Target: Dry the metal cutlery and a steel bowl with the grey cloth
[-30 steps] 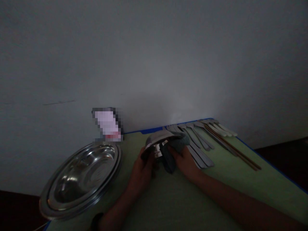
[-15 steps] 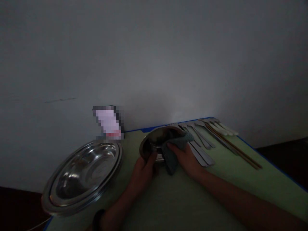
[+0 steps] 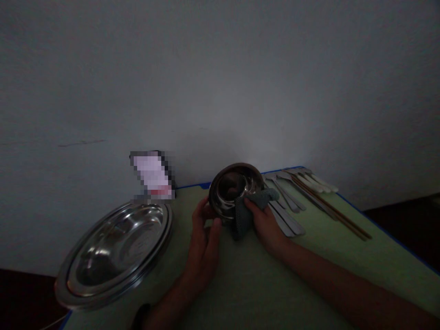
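Note:
A shiny metal bowl (image 3: 225,211) is held above the table, tipped so that its inside faces me. My left hand (image 3: 202,247) is at its lower left, fingers curled against the outer side and thumb close below the rim. At the bowl's right edge, my right hand (image 3: 266,224) grips a grey-green cloth (image 3: 244,217), thumb on top, and presses it over the rim. Part of the cloth hangs below the bowl. The fingers of my right hand are hidden behind the cloth and bowl.
Nested metal basins (image 3: 118,250) stand at the left of the green table (image 3: 247,288). A blurred-out phone (image 3: 153,172) leans on the wall behind. To the right lie several metal utensils (image 3: 288,199), brown chopsticks (image 3: 338,213) and white-handled utensils (image 3: 319,183).
The bowl has risen slightly, moved right and tipped further toward me. My left thumb has come off its inside to below the rim. My right hand keeps the cloth on the bowl.

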The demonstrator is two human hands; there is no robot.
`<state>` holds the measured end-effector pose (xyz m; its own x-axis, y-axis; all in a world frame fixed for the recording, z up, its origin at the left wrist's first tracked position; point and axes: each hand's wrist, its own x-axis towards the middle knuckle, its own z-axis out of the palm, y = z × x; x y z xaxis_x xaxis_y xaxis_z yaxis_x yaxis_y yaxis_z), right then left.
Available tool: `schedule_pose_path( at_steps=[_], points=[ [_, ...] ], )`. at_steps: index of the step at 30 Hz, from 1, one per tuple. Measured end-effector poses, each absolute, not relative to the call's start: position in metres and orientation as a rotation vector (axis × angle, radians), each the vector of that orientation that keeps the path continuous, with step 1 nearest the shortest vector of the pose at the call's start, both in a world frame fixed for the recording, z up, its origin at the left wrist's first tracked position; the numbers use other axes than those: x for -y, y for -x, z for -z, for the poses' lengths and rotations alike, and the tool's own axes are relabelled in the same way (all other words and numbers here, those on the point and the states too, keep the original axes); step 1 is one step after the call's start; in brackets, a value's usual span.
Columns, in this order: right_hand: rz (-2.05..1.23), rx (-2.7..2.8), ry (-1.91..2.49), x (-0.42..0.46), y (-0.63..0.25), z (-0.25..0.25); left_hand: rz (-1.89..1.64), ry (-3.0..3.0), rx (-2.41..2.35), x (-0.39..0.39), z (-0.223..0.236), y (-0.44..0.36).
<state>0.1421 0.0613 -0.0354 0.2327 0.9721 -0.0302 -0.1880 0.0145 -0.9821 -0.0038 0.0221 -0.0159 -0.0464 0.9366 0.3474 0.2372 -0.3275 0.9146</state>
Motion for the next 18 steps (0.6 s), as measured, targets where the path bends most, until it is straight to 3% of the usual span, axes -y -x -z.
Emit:
schedule_pose_path(
  at_steps=[6, 18],
  points=[
    [-0.993, 1.001, 1.233, -0.058, -0.142, 0.033, -1.544, -1.585, -1.269, -0.027, 0.018, 0.006],
    [-0.893, 1.213, 1.068, -0.052, -0.142, 0.023, -1.335, -1.558, -1.402, -0.030, 0.009, 0.014]
  ],
)
